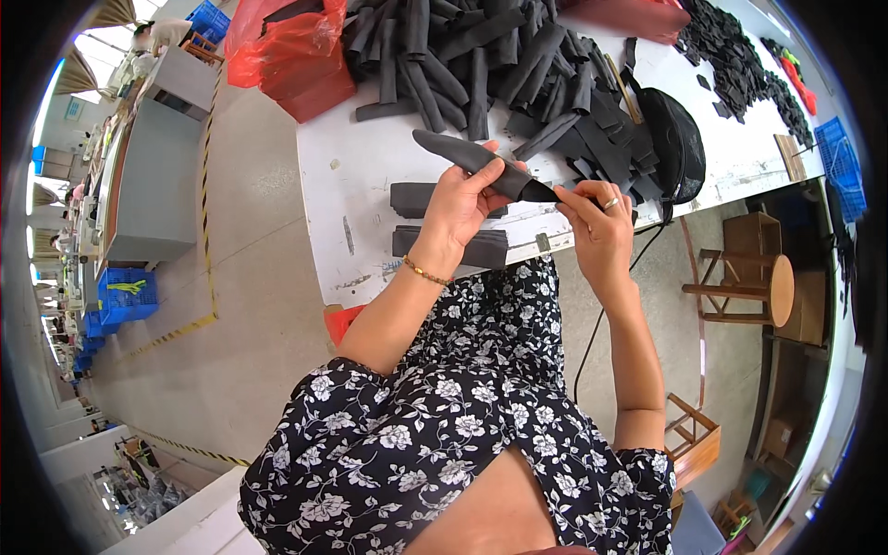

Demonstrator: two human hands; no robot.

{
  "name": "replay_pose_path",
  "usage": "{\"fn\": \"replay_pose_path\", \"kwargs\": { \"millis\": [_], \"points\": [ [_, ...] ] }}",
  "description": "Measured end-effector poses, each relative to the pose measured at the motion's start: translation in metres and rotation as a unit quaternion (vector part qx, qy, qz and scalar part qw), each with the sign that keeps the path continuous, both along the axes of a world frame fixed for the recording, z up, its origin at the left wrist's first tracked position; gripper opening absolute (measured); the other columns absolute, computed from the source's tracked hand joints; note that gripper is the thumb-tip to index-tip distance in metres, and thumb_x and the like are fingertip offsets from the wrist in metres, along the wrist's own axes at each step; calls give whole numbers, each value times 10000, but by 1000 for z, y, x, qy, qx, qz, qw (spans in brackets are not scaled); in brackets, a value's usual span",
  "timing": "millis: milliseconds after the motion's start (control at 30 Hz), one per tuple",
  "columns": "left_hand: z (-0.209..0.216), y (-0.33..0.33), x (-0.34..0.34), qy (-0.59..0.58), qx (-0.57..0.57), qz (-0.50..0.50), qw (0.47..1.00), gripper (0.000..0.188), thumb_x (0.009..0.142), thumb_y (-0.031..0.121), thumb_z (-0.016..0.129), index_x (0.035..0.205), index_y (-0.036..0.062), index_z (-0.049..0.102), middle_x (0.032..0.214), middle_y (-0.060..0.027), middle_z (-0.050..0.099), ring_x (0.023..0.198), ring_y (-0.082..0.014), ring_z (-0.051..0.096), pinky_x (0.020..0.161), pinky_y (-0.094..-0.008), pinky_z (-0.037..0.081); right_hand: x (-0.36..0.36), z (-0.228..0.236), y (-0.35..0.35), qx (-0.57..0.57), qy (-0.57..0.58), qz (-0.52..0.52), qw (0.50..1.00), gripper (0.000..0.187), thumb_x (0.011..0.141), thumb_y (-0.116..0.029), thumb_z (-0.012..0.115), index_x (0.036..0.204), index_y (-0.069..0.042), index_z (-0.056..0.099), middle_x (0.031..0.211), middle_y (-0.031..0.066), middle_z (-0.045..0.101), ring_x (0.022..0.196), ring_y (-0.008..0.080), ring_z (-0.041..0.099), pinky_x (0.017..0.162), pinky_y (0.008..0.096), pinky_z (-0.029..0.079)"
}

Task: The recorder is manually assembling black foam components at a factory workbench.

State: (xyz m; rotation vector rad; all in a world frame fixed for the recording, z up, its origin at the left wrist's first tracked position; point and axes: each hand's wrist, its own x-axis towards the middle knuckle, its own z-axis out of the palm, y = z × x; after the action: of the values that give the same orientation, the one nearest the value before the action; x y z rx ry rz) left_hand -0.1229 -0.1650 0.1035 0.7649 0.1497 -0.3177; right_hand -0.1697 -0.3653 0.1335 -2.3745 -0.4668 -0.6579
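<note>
A long dark grey fabric piece (451, 151), folded into a sleeve-like tube, is held slantwise over the table's near edge. My left hand (472, 192) wraps round its middle, thumb on top. At its right end, the fingertips of my right hand (597, 211) pinch the fabric's edge; the fingers partly hide what they grip there. Just below my left hand lie two flat stacks of dark strips, a nearer stack (476, 248) and a farther stack (407, 199). Beyond my hands spreads a heap of dark fabric tubes (430, 79), with flat dark pieces (610, 139) to its right.
A red plastic bag (301, 69) stands at the white table's (324, 176) far left corner. A black mesh-covered object (671, 143) sits at the right. Small dark pieces (740, 55) are strewn farther off. Wooden stools (777, 289) stand on the right; blue crates (125, 294) are left.
</note>
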Motion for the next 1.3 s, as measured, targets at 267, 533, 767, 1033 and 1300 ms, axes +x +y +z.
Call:
{"fn": "replay_pose_path", "kwargs": {
  "millis": [267,533,767,1033,1300],
  "points": [
    [16,-20,-20,-60,22,56,996,546,945,43,569,1419,-10,303,1163,-233,613,1049,-267,645,874,-379,585,-2,4,21,-118,-124,-48,984,325,732,-80,727,1053,-93,682,944,9,557,845,208,556,792,367,410],
    [25,-27,-18,-149,-110,-2,983,468,943,176,610,1357,64,421,1185,-154,627,1223,-328,537,1048,-444,418,-10,-4,48,88,9,9,996,530,738,-70,774,1217,-62,549,1145,147,534,1049,336,533,873,434,426],
    [5,-41,-13,-198,-87,7,976,282,1004,259,503,1132,22,590,1043,-135,670,1228,-314,534,1044,-429,416,-3,1,24,23,3,83,996,394,673,48,724,1021,-41,563,1082,147,566,953,365,563,791,440,481],
    [10,-34,-12,-103,-142,17,984,280,1006,240,493,1149,14,578,1146,-177,652,1188,-285,564,1040,-393,420,13,4,29,13,23,127,992,236,746,-5,725,925,-35,575,1015,132,591,918,343,608,726,429,511],
    [6,-36,-8,-80,-116,-1,990,298,990,243,529,1180,20,583,1165,-161,647,1183,-286,563,1034,-396,432,19,0,32,29,45,125,991,228,756,11,710,948,-16,592,1015,134,603,883,344,618,705,410,511]
  ]
}}
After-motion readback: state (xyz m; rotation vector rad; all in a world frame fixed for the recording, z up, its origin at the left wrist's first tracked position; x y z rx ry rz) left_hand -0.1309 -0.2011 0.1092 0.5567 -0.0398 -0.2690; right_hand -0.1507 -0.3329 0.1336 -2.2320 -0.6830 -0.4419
